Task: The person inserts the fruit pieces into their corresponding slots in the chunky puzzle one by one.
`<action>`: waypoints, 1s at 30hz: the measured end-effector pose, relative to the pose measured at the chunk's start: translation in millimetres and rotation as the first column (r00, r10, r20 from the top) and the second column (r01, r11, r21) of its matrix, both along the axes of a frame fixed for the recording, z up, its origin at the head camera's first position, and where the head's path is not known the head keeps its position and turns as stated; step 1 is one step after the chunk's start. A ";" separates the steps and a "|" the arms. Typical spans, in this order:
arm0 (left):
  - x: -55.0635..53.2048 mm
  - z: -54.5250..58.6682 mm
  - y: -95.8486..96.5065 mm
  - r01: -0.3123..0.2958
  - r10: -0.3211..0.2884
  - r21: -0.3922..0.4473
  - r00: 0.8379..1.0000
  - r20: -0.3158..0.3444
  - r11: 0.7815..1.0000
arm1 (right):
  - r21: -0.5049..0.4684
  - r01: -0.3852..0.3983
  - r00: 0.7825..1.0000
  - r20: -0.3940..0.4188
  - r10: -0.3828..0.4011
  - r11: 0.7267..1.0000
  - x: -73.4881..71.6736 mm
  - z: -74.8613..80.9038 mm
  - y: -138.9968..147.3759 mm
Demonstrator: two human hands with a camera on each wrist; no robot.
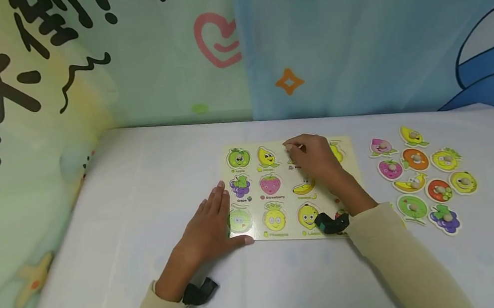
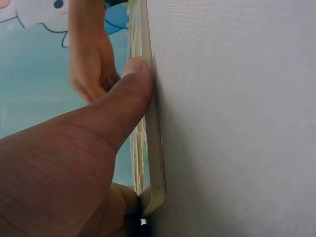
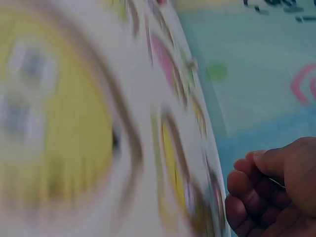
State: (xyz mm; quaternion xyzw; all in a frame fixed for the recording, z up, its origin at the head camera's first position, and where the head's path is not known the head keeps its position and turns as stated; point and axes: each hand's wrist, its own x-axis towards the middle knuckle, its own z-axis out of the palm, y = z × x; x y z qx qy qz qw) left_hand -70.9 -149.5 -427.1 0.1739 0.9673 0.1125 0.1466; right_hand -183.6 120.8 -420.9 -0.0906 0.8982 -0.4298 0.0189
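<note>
A fruit puzzle board [image 1: 256, 200] lies flat, printed with an apple [image 1: 238, 158], grape, strawberry [image 1: 270, 184], pineapple [image 1: 274, 219], banana and lemon. A small knob [image 3: 193, 64] stands up near its far edge in the right wrist view. My left hand [image 1: 207, 226] rests along the board's left side, fingers straight, its thumb [image 2: 131, 94] against the near edge. Over the top middle of the board hovers my right hand [image 1: 315, 157]. Its fingers [image 3: 242, 185] are curled with the thumb meeting the index fingertip, and nothing shows between them. The right forearm hides part of the board.
Several loose fruit pieces with knobs lie right of the board, including an orange [image 1: 415, 160], a banana [image 1: 410, 183], a pineapple [image 1: 446, 159] and grapes [image 1: 445, 219]. A white cloth [image 1: 135, 211] covers the table. A printed curtain [image 1: 352, 37] hangs behind it.
</note>
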 end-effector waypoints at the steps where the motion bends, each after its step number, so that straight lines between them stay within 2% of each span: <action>1: 0.1 0.4 -0.9 -0.003 0.003 -0.007 1.000 0.002 1.000 | 0.006 0.013 1.000 -0.007 -0.013 1.000 -0.5 -1.3 7.7; 8: 0.5 3.4 -5.6 -0.010 0.010 0.001 1.000 0.020 1.000 | 0.075 0.087 0.995 -0.053 -0.083 0.993 -0.1 -11.7 59.8; 13: 0.9 5.4 -6.9 -0.012 0.012 -0.003 1.000 0.022 1.000 | 0.101 0.068 0.998 -0.013 -0.067 0.993 0.9 -8.8 71.4; 16: 0.8 5.6 -5.4 -0.001 0.001 0.020 1.000 0.013 1.000 | 0.127 0.107 0.994 0.002 -0.108 0.986 1.5 -4.7 77.7; 22: 1.6 6.4 -1.2 -0.005 0.005 0.024 1.000 0.010 1.000 | 0.145 0.284 0.959 -0.029 -0.283 0.948 -3.1 1.5 102.8; 25: 2.7 7.0 0.8 -0.016 0.016 0.020 1.000 0.012 1.000 | 0.159 0.325 0.946 -0.044 -0.322 0.932 -4.8 5.3 120.5; 30: 3.1 6.8 3.7 -0.018 0.017 0.019 1.000 0.012 1.000 | 0.198 0.373 0.923 0.019 -0.384 0.906 0.2 10.2 154.6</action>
